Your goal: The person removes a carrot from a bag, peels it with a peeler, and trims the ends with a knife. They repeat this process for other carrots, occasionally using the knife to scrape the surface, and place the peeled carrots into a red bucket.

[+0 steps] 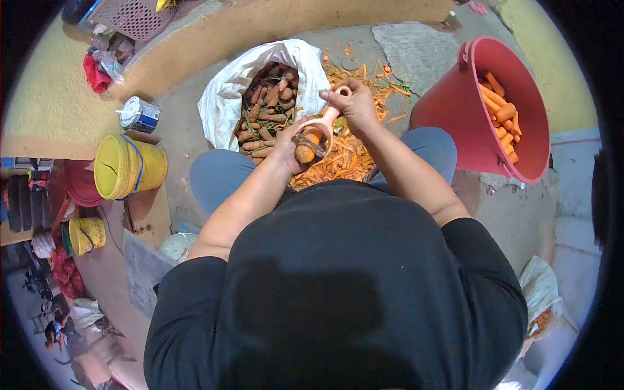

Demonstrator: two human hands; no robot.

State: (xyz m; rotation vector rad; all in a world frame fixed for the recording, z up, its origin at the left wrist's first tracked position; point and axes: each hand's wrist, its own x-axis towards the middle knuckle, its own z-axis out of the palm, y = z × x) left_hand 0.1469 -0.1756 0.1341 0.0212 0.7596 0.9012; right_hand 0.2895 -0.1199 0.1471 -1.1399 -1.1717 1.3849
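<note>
My left hand (288, 151) is closed round a carrot (304, 153), whose end shows partly orange and partly dark. In my right hand (359, 109) is a pale pink peeler (330, 116) with a hole in its handle. The peeler's wide head lies over the carrot, close against my left fingers; whether the blade touches cannot be made out. A heap of orange peelings (348, 156) covers the floor below my hands. Just beyond my left hand, an open white sack (219, 97) holds many unpeeled, soil-covered carrots (266, 117).
At the right stands a tilted red bucket (448, 97) with peeled carrots (500, 114) inside. A yellow bucket (140, 172) and a small white-and-blue tub (138, 114) stand at the left. A low wall (260, 26) runs across the back.
</note>
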